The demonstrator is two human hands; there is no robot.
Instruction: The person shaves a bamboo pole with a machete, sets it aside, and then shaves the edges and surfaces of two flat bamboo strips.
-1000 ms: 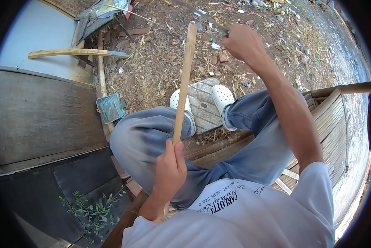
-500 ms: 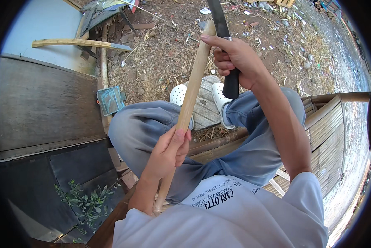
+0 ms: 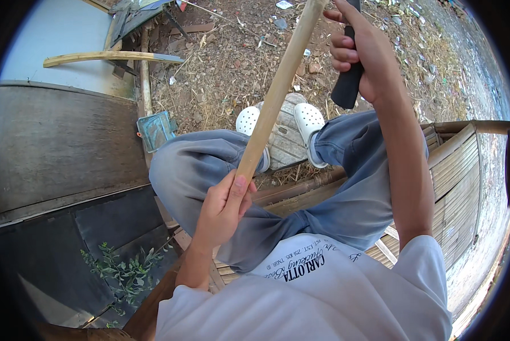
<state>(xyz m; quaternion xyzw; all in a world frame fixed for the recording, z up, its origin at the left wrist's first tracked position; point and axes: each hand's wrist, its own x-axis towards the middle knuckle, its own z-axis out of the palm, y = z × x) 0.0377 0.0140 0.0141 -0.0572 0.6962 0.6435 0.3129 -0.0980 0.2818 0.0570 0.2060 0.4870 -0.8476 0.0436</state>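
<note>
My left hand (image 3: 220, 211) is closed round the lower part of a long, pale wooden stick (image 3: 276, 96), thumb lying along it. The stick slants up and to the right, and its far end reaches the top edge of the view. My right hand (image 3: 373, 62) grips the black handle (image 3: 346, 86) of a machete beside the stick's far end. Most of the machete's blade is out of view at the top; whether it touches the stick I cannot tell. Both hands are held out over my bent knees in faded blue trousers (image 3: 195, 162).
White clogs (image 3: 309, 128) rest on a worn board (image 3: 286, 145) between my knees. I sit on a bamboo-slat seat (image 3: 451, 184). To the left are a blue plastic basket (image 3: 156, 132), a wooden panel (image 3: 67, 148) and a leafy plant (image 3: 124, 275). Littered soil lies ahead; a wall stands right.
My right hand has moved up and to the right with the machete. The stick has shifted outward, its far end now at the top edge. My left hand stays nearly in place.
</note>
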